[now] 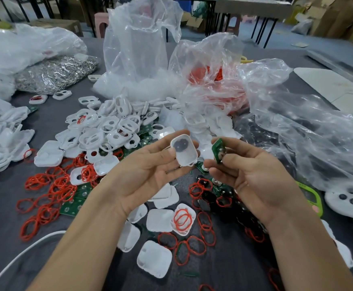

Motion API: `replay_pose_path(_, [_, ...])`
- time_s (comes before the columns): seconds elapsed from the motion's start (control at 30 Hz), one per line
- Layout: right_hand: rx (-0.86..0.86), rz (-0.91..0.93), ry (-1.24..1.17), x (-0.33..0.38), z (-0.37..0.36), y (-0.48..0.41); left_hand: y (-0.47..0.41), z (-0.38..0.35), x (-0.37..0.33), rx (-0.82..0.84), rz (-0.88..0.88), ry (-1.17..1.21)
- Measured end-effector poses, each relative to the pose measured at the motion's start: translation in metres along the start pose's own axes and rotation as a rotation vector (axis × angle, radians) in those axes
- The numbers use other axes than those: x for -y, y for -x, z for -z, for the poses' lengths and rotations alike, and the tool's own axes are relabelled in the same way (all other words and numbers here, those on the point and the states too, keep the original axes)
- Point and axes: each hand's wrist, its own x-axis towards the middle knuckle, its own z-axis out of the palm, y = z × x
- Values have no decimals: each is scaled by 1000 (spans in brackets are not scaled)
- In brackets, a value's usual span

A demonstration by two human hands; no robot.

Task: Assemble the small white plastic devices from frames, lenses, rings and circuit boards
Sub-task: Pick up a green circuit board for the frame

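A white frame (pixel 184 149) is held in the left hand (pixel 150 175), pinched between the thumb on its near face and the fingers behind it. Its long axis is stood nearly upright, tipped slightly to the left at the top, and its hollow side – with a dark cloud-shaped window – is turned toward the camera. A green circuit board (pixel 219 149) is gripped in the right hand (pixel 255 175) between thumb and curled fingertips. It is seen almost edge-on, its long axis upright, with a small silver round part showing on its lower half. The two pieces are kept just apart, level with one another, above the grey table (pixel 7 217).

Beyond the left hand's grip a heap of white frames (pixel 108 131) is piled. Loose red rings (pixel 54 187) are scattered to the left of that hand and below it. Under the wrists white covers (pixel 160 220) are laid, one of them (pixel 183 219) filled with red rings. Beneath the right hand dark round parts (pixel 209 196) are clustered. Clear plastic bags (pixel 142 49) are heaped beyond both grips – one (pixel 211 80) is seen to hold more red rings. A label on a cardboard box (pixel 76 28) far beyond the left hand is too small to be read.
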Motion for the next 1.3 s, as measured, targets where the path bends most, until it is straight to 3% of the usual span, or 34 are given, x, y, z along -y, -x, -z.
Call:
replay_pose_path(0.3, [-138, 122, 138, 2, 1, 2, 0, -1, 0, -15, 18, 22])
replay_pose_path(0.6, [-121, 205, 301, -3, -1, -1, 3, -7, 1, -37, 83, -82])
replay_pose_path(0.93, [-74, 371, 248, 0, -5, 7, 3, -3, 4, 8, 145, -129])
replay_pose_path(1.3, [-92, 481, 643, -14, -11, 5, 2, -9, 10, 4, 154, -202])
